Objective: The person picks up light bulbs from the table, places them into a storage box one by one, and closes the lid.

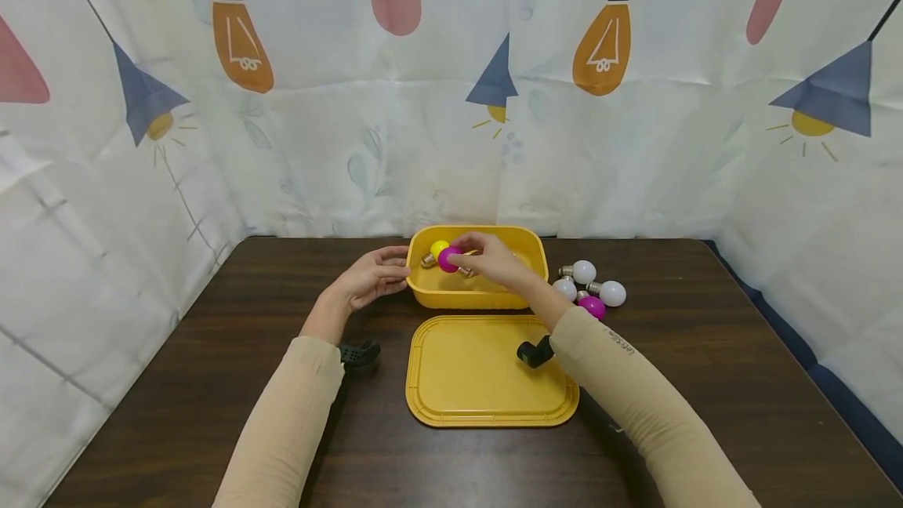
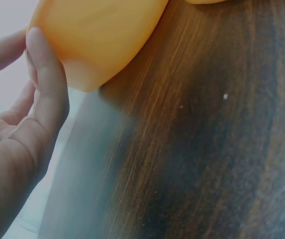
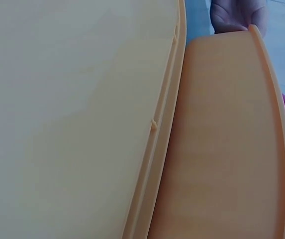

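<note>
A yellow container (image 1: 474, 301) stands at the back of the table. My left hand (image 1: 372, 277) is at its left end, with thumb and fingertips on the rim; in the left wrist view the left hand (image 2: 43, 94) pinches the upper edge of the yellow container (image 2: 107, 40). Reaching over the container, my right hand (image 1: 490, 257) pinches a magenta light bulb (image 1: 449, 259). A yellow light bulb (image 1: 439, 248) lies inside, just behind the magenta one. The right wrist view shows the container's outer wall (image 3: 222, 134), which hides most of the right hand.
A flat yellow lid (image 1: 487, 375) lies in front of the container, partly under my right forearm. To the container's right sit several bulbs: white bulbs, such as this white bulb (image 1: 612, 293), and a magenta bulb (image 1: 592, 306). A patterned curtain (image 1: 437, 139) hangs behind the table.
</note>
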### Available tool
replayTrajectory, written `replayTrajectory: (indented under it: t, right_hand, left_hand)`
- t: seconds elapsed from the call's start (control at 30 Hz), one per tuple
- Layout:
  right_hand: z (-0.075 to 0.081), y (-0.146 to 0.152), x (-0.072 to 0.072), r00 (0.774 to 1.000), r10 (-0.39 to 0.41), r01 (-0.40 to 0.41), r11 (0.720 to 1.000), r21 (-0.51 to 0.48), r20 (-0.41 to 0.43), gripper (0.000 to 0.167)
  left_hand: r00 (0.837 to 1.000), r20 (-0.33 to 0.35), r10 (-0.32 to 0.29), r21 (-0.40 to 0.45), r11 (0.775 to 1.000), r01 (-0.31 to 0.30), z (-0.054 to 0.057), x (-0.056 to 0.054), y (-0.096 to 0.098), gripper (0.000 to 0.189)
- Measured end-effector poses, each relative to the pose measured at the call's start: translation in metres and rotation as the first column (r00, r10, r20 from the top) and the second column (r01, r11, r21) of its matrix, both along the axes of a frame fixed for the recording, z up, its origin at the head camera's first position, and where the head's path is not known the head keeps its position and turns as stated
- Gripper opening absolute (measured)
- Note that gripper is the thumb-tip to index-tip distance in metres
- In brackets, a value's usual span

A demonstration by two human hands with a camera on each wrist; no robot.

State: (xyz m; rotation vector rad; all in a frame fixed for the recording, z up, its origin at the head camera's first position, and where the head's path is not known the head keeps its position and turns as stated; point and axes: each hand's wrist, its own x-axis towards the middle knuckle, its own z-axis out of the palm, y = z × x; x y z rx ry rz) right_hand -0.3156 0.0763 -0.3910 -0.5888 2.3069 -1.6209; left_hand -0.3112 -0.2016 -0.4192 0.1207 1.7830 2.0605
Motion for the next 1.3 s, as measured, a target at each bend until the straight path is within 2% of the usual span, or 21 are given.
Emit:
replayTrajectory:
  t: [0.33, 1.0, 1.3]
  right_hand:
    - [-0.003, -0.005, -0.004, 1.0, -0.022, 0.022, 0.999, 0.028, -0.012, 0.037]
    - [-0.006, -0.015, -0.008, 0.999, -0.011, 0.012, 0.999, -0.03, 0.035, 0.038]
    - [-0.011, -0.02, -0.012, 0.999, -0.021, 0.021, 1.0, -0.015, 0.026, 0.037]
  left_hand:
    - [1.0, -0.003, -0.001, -0.018, 1.0, 0.001, 0.0, 0.0, 0.0, 0.059]
    - [1.0, 0.0, -0.006, -0.011, 1.0, 0.006, 0.0, 0.0, -0.001, 0.06]
    - [1.0, -0.003, -0.004, -0.018, 1.0, 0.004, 0.001, 0.001, 0.0, 0.059]
